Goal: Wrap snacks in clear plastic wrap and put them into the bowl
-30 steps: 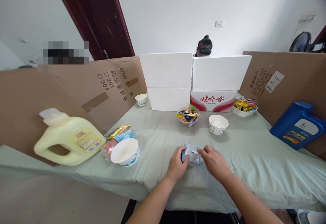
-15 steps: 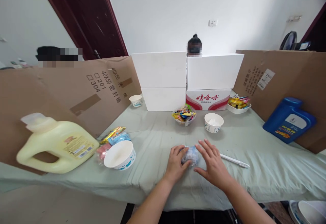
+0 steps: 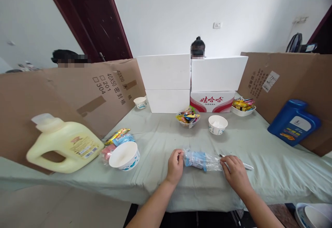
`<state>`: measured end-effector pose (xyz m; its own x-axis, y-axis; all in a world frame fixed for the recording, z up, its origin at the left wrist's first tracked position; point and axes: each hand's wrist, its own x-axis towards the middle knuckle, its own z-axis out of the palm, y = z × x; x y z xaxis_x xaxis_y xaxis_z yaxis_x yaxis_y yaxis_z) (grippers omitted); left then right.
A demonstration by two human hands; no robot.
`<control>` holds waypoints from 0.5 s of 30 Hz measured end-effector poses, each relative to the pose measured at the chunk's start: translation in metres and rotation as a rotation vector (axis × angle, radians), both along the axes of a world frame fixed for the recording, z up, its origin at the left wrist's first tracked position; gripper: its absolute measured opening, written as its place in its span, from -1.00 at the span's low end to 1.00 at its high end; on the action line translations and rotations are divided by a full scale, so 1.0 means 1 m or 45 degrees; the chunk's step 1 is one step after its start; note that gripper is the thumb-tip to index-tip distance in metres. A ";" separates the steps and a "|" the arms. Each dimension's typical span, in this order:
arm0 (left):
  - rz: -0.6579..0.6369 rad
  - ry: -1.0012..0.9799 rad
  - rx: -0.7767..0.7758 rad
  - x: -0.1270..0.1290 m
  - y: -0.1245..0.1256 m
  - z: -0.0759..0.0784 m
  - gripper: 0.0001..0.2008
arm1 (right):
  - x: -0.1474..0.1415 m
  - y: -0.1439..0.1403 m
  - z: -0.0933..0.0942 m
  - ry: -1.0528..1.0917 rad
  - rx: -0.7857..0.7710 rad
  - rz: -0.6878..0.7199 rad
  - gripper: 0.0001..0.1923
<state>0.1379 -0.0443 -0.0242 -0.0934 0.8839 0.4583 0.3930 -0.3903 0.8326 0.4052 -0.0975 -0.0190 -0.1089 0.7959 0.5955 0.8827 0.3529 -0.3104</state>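
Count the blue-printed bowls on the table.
3: the near-left bowl right of the yellow jug, the middle bowl right of the clear candy bowl, the far-left bowl left of the white boxes. The boxes may hide others.

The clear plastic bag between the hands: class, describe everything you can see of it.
Thin-looking, crinkled and shiny, the clear plastic bag has a blue middle; printed or inside, I cannot tell. It stretches sideways along the pale green tablecloth, the left hand pinching one end, the right hand the other.
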 end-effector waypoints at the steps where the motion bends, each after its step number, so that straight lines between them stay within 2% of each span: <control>1: 0.050 -0.023 -0.013 -0.003 0.001 -0.001 -0.72 | 0.002 -0.002 0.000 0.006 0.021 -0.007 -0.81; 5: 0.284 -0.140 -0.040 -0.025 -0.001 -0.003 -0.80 | 0.010 -0.010 0.002 -0.001 0.079 -0.037 -0.81; 8: 0.451 -0.146 0.126 -0.039 -0.019 0.002 -0.86 | 0.010 -0.014 0.005 0.003 0.114 -0.083 -0.80; 9: 0.409 -0.077 0.246 -0.041 -0.027 0.006 -0.86 | 0.010 -0.012 0.007 0.007 0.116 -0.094 -0.80; 10: 0.282 0.035 0.380 -0.041 -0.034 0.011 -0.84 | 0.009 -0.010 0.009 0.007 0.108 -0.100 -0.80; 12: -0.125 0.341 0.572 -0.035 -0.042 0.020 -0.76 | 0.008 0.002 0.013 -0.012 0.057 -0.130 -0.79; 14: -0.457 0.633 0.563 -0.025 -0.038 0.028 -0.66 | 0.011 0.021 0.017 -0.036 0.003 -0.192 -0.77; 15: -0.516 0.757 0.503 -0.021 -0.031 0.030 -0.61 | 0.013 0.032 0.020 -0.044 -0.014 -0.230 -0.77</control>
<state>0.1172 -0.0758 0.0062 0.5552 0.5600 0.6149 0.4907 -0.8175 0.3014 0.4184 -0.0658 0.0006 0.0161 0.8110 0.5849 0.9416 0.1846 -0.2818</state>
